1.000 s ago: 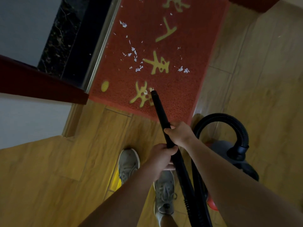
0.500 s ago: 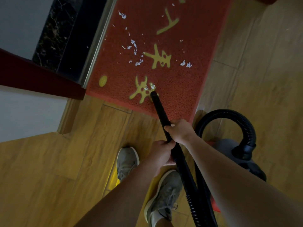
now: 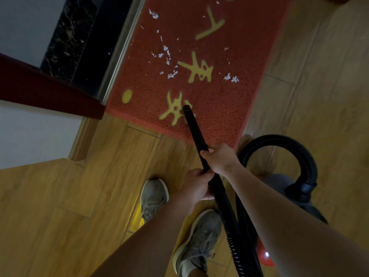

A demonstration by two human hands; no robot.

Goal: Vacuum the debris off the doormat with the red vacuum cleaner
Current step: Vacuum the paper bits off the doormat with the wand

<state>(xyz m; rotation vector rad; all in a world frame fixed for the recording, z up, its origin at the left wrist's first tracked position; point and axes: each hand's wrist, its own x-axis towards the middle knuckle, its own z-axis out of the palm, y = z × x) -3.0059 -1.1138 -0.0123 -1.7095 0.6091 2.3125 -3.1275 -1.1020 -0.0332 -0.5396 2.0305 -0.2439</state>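
Down at floor level in the head view, the red doormat (image 3: 229,108) lies against the door threshold, its near edge just ahead of the person's shoes (image 3: 153,196). Both hands grasp the black wand (image 3: 194,132): the right hand (image 3: 220,158) wraps it nearer the nozzle, and the left hand (image 3: 196,184) grips it just behind. The nozzle tip sits over the mat's nearest yellow character; whether it touches is unclear. The red vacuum cleaner (image 3: 279,182) stands on the wooden floor (image 3: 60,196) at the right, its ribbed hose (image 3: 295,144) arching above. White debris (image 3: 171,73) lies scattered beyond the tip, mid-mat and toward the right edge. The near strip looks clean, so most of the mat remains to be vacuumed.
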